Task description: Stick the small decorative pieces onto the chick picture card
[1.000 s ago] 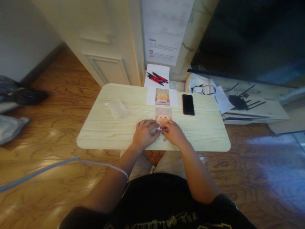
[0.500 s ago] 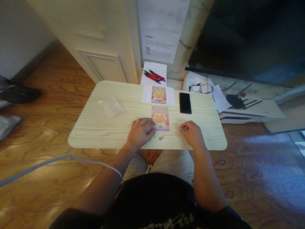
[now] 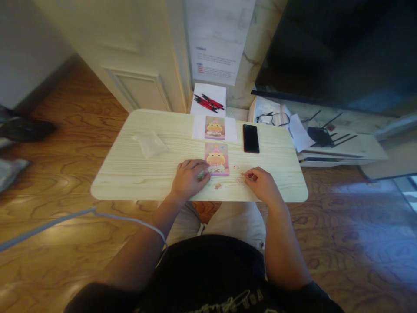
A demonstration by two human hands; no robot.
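Note:
A small jigsaw puzzle (image 3: 216, 158) showing a yellow duck on pink lies on the light wooden table (image 3: 137, 174). My left hand (image 3: 189, 178) rests curled at the puzzle's lower left corner, fingertips touching it. My right hand (image 3: 262, 184) lies to the right of the puzzle, fingers pinched on a small puzzle piece (image 3: 250, 175). A few loose pieces (image 3: 218, 187) lie on the table between my hands. A reference picture (image 3: 214, 128) of the same duck lies on white paper beyond the puzzle.
A black phone (image 3: 251, 138) lies right of the reference picture. A clear plastic bag (image 3: 149, 143) sits at the table's left. Red and black pens (image 3: 208, 102) lie on paper behind the table. A low shelf (image 3: 342, 148) with cables stands at the right.
My right hand has left the puzzle's lower edge and moved right, onto the loose pieces. My left hand has stayed at the puzzle's lower left corner.

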